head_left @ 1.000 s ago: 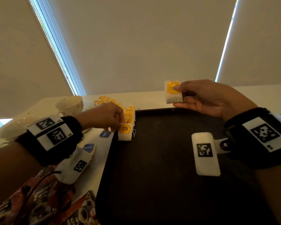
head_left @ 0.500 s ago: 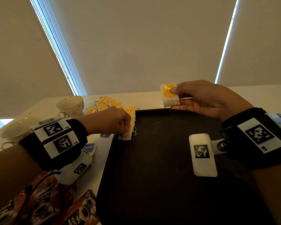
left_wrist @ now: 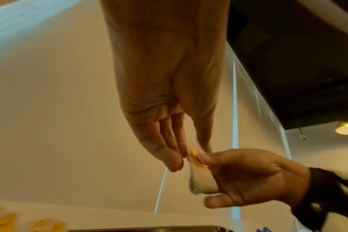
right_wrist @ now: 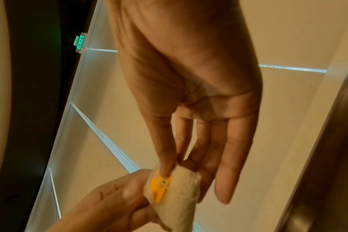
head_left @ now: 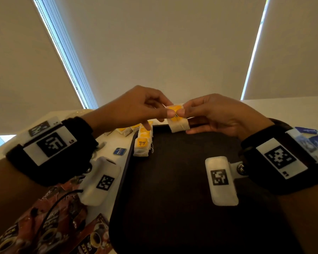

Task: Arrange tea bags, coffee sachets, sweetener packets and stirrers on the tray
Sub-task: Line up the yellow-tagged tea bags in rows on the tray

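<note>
A white tea bag (head_left: 178, 123) with a yellow tag hangs over the far edge of the black tray (head_left: 173, 189). My right hand (head_left: 182, 113) pinches it from the right, thumb on the tag. My left hand (head_left: 168, 112) pinches the tag's left edge, so both hands hold the same bag. The right wrist view shows the tea bag (right_wrist: 181, 190) between my right thumb and fingers, with the left hand's fingers (right_wrist: 117, 199) on its lower side. A row of tea bags (head_left: 142, 143) stands along the tray's left edge, apart from both hands.
Loose tea bags (head_left: 125, 130) lie on the white table left of the tray. A blue sachet (head_left: 119, 151) lies beside the tray's edge. Coffee sachets (head_left: 44, 226) are piled at the near left. Most of the tray's floor is bare.
My left hand let go of the tea bag row on the tray and rose to the right. It now pinches the bag in my right hand, which shifted slightly left.
</note>
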`<state>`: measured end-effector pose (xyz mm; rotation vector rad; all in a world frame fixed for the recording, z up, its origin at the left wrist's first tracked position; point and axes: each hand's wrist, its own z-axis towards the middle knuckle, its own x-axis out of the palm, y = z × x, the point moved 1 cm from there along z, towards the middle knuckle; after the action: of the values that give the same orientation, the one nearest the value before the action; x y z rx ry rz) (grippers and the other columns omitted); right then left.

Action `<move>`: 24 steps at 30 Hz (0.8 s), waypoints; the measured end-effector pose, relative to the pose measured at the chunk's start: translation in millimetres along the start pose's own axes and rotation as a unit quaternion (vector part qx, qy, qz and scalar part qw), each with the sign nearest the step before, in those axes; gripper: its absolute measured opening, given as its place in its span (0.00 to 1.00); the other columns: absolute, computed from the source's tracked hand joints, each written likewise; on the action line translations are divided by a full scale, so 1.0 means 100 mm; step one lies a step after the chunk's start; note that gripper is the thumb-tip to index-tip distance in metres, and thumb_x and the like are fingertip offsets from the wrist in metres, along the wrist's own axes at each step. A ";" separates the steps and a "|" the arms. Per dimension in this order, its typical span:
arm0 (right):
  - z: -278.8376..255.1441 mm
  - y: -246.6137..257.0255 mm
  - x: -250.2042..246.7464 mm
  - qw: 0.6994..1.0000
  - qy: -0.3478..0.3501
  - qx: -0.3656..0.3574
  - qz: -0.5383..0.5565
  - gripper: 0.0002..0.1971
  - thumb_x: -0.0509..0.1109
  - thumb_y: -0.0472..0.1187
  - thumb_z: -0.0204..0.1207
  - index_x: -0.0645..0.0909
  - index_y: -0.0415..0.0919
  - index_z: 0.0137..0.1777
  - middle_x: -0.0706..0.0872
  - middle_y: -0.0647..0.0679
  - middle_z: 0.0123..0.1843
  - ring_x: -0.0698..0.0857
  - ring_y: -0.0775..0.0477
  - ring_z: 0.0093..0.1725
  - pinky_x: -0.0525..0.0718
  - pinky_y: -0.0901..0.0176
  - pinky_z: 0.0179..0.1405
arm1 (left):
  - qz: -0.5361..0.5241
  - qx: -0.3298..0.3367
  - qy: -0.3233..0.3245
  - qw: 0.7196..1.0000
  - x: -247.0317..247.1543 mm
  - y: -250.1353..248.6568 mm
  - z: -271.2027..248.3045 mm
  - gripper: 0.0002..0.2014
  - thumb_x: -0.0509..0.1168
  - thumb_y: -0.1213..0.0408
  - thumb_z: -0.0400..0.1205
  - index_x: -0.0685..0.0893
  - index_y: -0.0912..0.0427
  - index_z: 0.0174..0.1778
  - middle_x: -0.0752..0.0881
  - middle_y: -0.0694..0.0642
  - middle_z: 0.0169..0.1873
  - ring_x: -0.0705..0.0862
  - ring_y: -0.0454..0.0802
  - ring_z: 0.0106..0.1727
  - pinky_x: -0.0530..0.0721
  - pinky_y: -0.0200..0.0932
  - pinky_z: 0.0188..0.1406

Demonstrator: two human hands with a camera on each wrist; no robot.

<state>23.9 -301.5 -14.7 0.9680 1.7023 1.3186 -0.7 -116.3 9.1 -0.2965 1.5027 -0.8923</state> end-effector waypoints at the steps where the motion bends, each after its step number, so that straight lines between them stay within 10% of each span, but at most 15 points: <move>1: 0.00 0.00 0.02 1.000 0.004 -0.003 -0.004 0.07 0.72 0.35 0.72 0.84 0.37 0.50 0.89 0.42 0.51 0.89 0.46 0.51 0.90 0.57 0.41 | 0.001 0.001 -0.002 1.000 0.02 -0.01 0.01 0.11 0.70 0.58 0.75 0.84 0.55 0.53 0.89 0.51 0.43 0.89 0.41 0.42 0.87 0.35 0.31; 7: -0.01 0.00 0.05 0.999 0.026 -0.006 -0.019 0.08 0.72 0.37 0.72 0.86 0.38 0.50 0.90 0.43 0.49 0.89 0.48 0.49 0.90 0.58 0.40 | 0.009 -0.022 -0.024 0.999 -0.04 0.03 -0.02 0.02 0.71 0.66 0.76 0.85 0.59 0.43 0.89 0.51 0.34 0.88 0.41 0.33 0.85 0.32 0.27; 17: -0.01 0.01 -0.09 1.000 0.011 -0.011 0.002 0.12 0.70 0.43 0.75 0.85 0.39 0.56 0.91 0.46 0.49 0.90 0.49 0.50 0.89 0.56 0.44 | 0.085 -0.117 0.184 0.972 -0.13 0.37 -0.30 0.07 0.72 0.59 0.72 0.87 0.58 0.41 0.88 0.54 0.30 0.83 0.43 0.27 0.76 0.31 0.21; 24: 0.00 0.01 -0.11 1.000 0.013 -0.013 -0.001 0.12 0.70 0.43 0.75 0.85 0.39 0.56 0.91 0.46 0.50 0.90 0.49 0.51 0.89 0.56 0.45 | 0.227 -0.104 0.133 0.959 0.02 0.63 -0.16 0.03 0.72 0.56 0.76 0.83 0.46 0.40 0.84 0.42 0.38 0.81 0.32 0.37 0.74 0.27 0.32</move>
<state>28.3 -311.2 -12.2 0.9372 1.7007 1.3538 3.9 -70.4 -36.5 0.0263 1.8217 -0.4168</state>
